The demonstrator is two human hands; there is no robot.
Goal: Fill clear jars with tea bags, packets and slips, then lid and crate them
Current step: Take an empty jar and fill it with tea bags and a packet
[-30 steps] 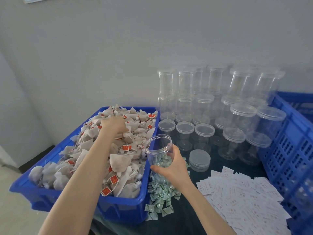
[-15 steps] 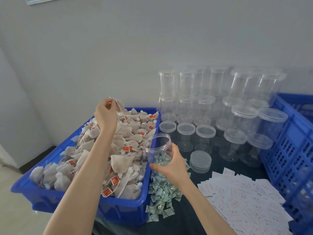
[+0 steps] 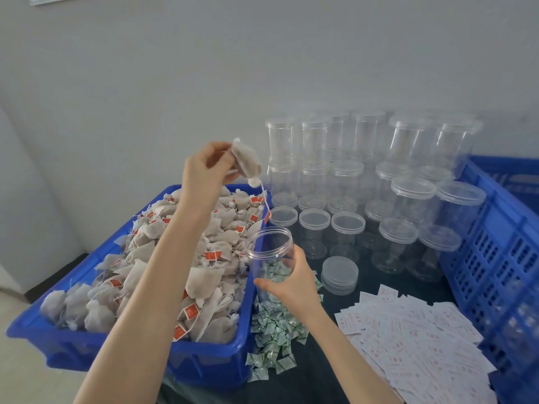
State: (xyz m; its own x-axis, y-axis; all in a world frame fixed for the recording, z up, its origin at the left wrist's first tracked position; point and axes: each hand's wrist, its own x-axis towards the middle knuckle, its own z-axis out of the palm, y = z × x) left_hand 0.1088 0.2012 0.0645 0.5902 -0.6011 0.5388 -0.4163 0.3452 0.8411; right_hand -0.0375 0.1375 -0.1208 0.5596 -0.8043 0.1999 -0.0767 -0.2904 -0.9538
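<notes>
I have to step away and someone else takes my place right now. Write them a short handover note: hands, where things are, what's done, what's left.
Left hand pinches one tea bag above the blue bin, its string and tag dangling.
Right hand grips the open jar, unlidded, beside the bin.
Green packets and white slips lie on the table; a loose lid stack sits near the lidded empty jars.
Left: drop the bag in, keep filling, add slip, lid, move to the blue crate.

Plain grey wall, pale floor
</notes>
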